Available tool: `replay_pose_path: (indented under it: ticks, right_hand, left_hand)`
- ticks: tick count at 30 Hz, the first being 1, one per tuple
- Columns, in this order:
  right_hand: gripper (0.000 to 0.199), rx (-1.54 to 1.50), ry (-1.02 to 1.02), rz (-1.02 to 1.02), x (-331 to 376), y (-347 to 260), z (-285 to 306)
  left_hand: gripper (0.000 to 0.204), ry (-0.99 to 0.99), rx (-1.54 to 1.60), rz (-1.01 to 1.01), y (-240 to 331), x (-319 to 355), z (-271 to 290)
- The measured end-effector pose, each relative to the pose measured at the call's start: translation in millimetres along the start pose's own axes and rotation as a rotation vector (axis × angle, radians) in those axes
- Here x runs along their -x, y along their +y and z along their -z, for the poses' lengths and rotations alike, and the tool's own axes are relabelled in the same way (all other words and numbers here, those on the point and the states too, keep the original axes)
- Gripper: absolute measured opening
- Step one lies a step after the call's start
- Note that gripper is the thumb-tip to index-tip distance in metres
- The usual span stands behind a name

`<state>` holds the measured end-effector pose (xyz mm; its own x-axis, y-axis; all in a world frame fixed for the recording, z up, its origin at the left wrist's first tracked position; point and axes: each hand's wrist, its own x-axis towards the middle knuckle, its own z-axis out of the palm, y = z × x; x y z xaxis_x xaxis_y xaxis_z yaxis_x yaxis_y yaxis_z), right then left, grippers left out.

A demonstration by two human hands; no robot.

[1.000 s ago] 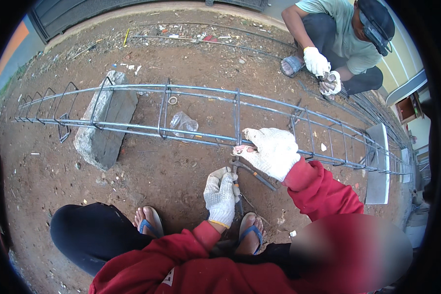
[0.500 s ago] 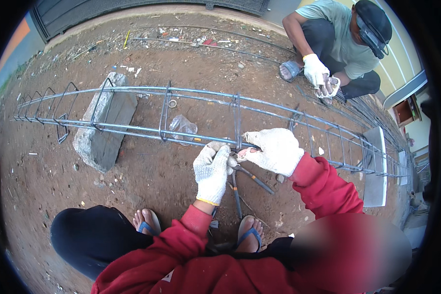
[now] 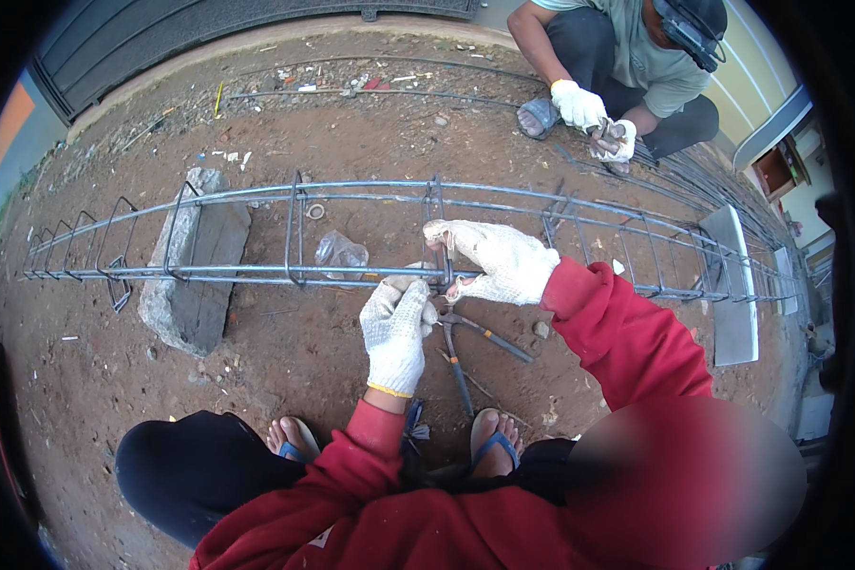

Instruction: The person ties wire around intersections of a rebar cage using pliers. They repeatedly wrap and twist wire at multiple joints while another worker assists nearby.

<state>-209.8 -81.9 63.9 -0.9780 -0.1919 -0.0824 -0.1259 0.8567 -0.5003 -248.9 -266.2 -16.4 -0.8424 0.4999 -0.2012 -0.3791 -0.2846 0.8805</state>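
Both my hands wear white knit gloves and work at the near side of a long rebar cage (image 3: 351, 275) of steel rods and bent stirrups. My left hand (image 3: 394, 332) is closed at the lower rod, fingertips pinched; what they hold is hidden. My right hand (image 3: 500, 263) has its fingers and thumb around a stirrup (image 3: 438, 204) where it meets that rod. Below my hands a pair of pincers (image 3: 459, 356) with dark, orange-banded handles appears spread on the soil; whether its head touches my left glove I cannot tell.
A concrete block (image 3: 195, 275) props the cage at left, a pale slab (image 3: 733, 285) at right. A clear plastic bag (image 3: 340, 253) lies behind the near rod. At the far right a gloved co-worker (image 3: 627, 85) squats beside loose rods (image 3: 679, 180). My sandalled feet flank the pincers.
My right hand has shifted left and up, its fingers now around the stirrup. My left hand stays by the lower rod. The co-worker's hands have moved slightly, and the view has shifted a little.
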Motion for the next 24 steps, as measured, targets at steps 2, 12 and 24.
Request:
replay_pose_path:
  ticks: [2, 12, 24]
  right_hand:
    - [0.075, -0.061, 0.094, 0.025, 3, 2, -2]
    - [0.018, -0.713, 0.228, -0.216, -20, -5, 2]
    - [0.016, -0.428, 0.355, -0.2, -12, -15, 2]
  left_hand:
    - [0.01, -0.058, 0.136, -0.011, -2, -1, 0]
    - [0.007, -0.174, 0.228, 0.045, -10, -15, 2]
    - [0.02, -0.313, 0.258, 0.135, 1, -13, 4]
